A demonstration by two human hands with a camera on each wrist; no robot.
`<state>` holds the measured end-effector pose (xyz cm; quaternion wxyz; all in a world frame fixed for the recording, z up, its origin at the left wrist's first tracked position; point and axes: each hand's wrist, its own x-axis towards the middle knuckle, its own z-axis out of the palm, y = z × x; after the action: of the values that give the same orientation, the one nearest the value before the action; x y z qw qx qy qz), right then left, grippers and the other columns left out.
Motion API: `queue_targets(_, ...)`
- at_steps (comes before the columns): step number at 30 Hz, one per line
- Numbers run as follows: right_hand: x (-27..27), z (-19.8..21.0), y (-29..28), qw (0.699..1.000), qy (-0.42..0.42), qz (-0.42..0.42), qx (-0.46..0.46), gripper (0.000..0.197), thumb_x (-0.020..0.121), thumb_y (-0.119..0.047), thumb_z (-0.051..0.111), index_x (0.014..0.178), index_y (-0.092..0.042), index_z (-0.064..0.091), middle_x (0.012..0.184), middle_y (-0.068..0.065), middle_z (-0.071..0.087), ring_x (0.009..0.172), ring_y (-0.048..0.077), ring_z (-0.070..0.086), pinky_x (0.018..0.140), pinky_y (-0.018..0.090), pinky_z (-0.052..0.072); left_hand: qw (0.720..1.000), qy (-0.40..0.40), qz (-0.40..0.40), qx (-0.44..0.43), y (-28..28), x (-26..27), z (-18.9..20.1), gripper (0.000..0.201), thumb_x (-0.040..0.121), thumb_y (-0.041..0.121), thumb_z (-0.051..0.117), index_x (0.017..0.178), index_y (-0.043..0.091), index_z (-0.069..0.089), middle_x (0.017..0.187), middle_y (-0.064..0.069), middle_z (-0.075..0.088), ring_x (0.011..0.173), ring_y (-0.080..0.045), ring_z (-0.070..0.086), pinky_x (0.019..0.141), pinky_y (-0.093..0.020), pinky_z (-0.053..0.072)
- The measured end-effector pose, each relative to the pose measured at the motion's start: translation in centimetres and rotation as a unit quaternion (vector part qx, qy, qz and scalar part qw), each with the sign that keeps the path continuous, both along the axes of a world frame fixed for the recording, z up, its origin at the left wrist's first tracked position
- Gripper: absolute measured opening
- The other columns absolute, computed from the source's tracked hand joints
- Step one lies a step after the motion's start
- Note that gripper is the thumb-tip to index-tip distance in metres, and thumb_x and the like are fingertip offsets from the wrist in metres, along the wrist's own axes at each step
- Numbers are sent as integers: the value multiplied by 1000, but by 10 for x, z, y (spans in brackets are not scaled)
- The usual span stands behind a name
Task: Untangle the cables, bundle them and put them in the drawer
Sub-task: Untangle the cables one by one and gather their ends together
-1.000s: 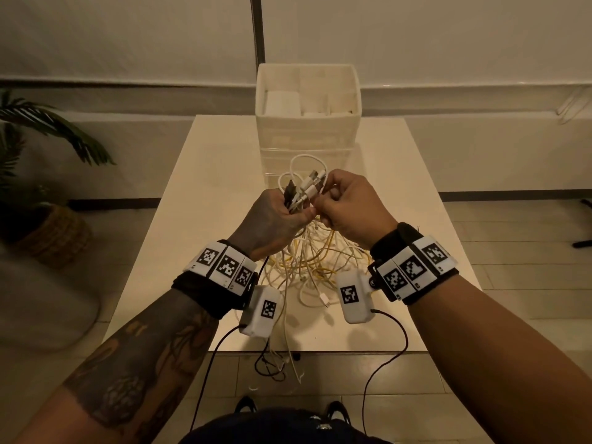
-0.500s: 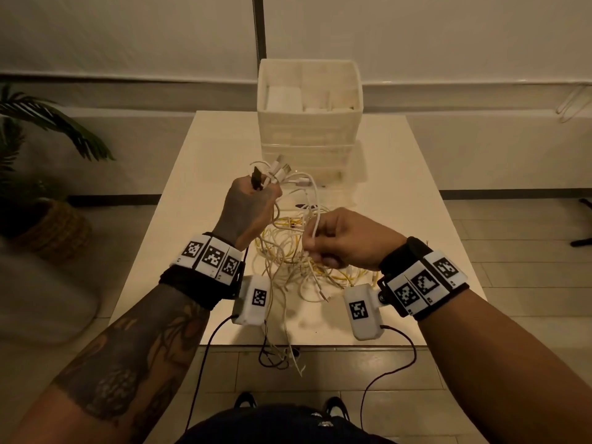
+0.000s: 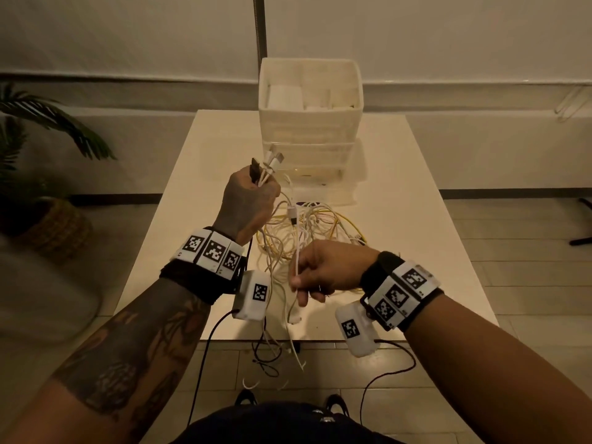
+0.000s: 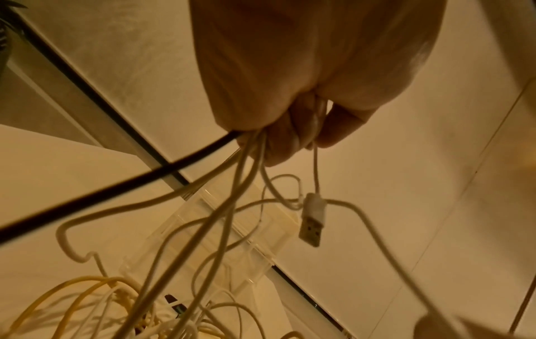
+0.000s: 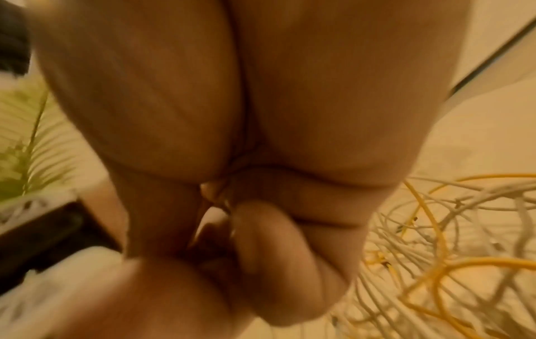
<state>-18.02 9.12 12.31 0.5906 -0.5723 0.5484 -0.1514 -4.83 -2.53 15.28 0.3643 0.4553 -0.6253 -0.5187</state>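
the left hand (image 3: 248, 206) is raised above the middle of the table (image 3: 426, 225), its fingers curled tight round a bunch of cable ends (image 3: 267, 168); white usb plugs and one dark plug stick up out of the fist. in the left wrist view the same fist (image 4: 304, 75) grips several white cables and one black cable (image 4: 116, 190), which fall away from it, and a white usb-a plug (image 4: 312, 219) dangles free just under the fingers. the right hand (image 3: 326, 270) sits nearer the table's front edge, well apart from the left, with thumb and fingers pinched on a single white cable (image 3: 298, 261) that runs up from the hand toward the tangle. the right wrist view is blurred and shows mostly the closed palm (image 5: 261, 114) with fingers folded in; the cable itself cannot be made out there. the tangle of white and yellow cables (image 3: 314, 229) lies on the table between the two hands and the drawer unit, with a few strands hanging over the front edge toward the floor. the white plastic drawer unit (image 3: 309, 129) stands at the far edge of the table, its lowest clear drawer (image 3: 320, 174) pulled out toward the tangle. a potted palm (image 3: 38, 149) in a woven basket stands on the floor to the left of the table.
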Motion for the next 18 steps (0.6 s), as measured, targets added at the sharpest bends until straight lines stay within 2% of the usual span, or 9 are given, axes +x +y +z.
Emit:
queue_targets(2, 7, -9, 2, 998, 59, 33, 4, 17, 97, -17, 56, 89, -7, 67, 81, 2, 75, 55, 11, 57, 56, 23, 43, 999, -15, 1, -28, 0, 2, -2, 12, 82, 8, 56, 72, 15, 53, 58, 2, 44, 51, -16, 38, 53, -33, 35)
queue_targets(4, 10, -18, 4, 993, 106, 54, 4, 19, 97, -19, 56, 88, -7, 68, 81, -1, 75, 56, 9, 58, 62, 23, 46, 999, -19, 6, -50, -2, 5, -2, 14, 82, 11, 63, 73, 19, 55, 61, 3, 49, 53, -16, 42, 56, -32, 38)
queue_targets(6, 10, -26, 6, 986, 144, 79, 21, 18, 96, -21, 55, 87, -11, 68, 83, -2, 76, 57, 9, 60, 71, 28, 51, 999, 13, 16, -41, -4, 8, 3, 20, 85, 33, 68, 71, 22, 58, 57, 7, 50, 50, -14, 41, 53, -31, 36)
queue_targets(8, 13, -35, 10, 979, 170, 106, 35, 17, 96, -22, 55, 87, -15, 67, 85, -3, 76, 58, 8, 61, 79, 32, 53, 998, 56, 29, -8, -6, 9, 8, 36, 81, 56, 62, 68, 23, 56, 49, 10, 42, 47, -14, 34, 52, -32, 31)
queue_targets(9, 17, -38, 13, 978, 167, 114, 43, 16, 96, -22, 55, 87, -16, 67, 86, -3, 76, 58, 7, 61, 78, 31, 53, 997, 71, 35, 2, -8, 8, 11, 38, 81, 60, 59, 70, 23, 55, 49, 10, 39, 46, -14, 32, 51, -32, 29)
queue_targets(11, 28, -44, 18, 981, 132, 127, 66, 15, 96, -19, 55, 86, -18, 67, 85, -2, 75, 56, 5, 60, 74, 28, 53, 995, 94, 36, 16, -7, 5, 16, 36, 91, 50, 56, 74, 19, 51, 52, 4, 36, 45, -14, 31, 47, -30, 28)
queue_targets(14, 47, -53, 21, 978, 112, 153, 91, 16, 95, -19, 56, 86, -21, 69, 84, -4, 74, 56, 8, 61, 82, 40, 57, 994, 104, 21, 30, -3, 0, 19, 26, 98, 28, 54, 74, 18, 49, 56, -2, 33, 46, -14, 28, 46, -29, 25)
queue_targets(16, 54, -60, 19, 965, 182, 170, 81, 19, 95, -22, 56, 100, -14, 72, 89, -1, 76, 54, 11, 62, 76, 38, 60, 995, 97, 11, 31, 0, -2, 19, 28, 99, 25, 52, 73, 17, 47, 54, -1, 33, 44, -14, 28, 45, -27, 25)
queue_targets(18, 53, -61, 15, 940, 278, 183, 71, 27, 97, -25, 53, 105, -5, 71, 91, 3, 76, 51, 10, 61, 59, 26, 55, 995, 94, 3, 35, 2, -2, 18, 32, 101, 26, 50, 70, 17, 45, 50, 2, 35, 41, -13, 29, 43, -25, 26)
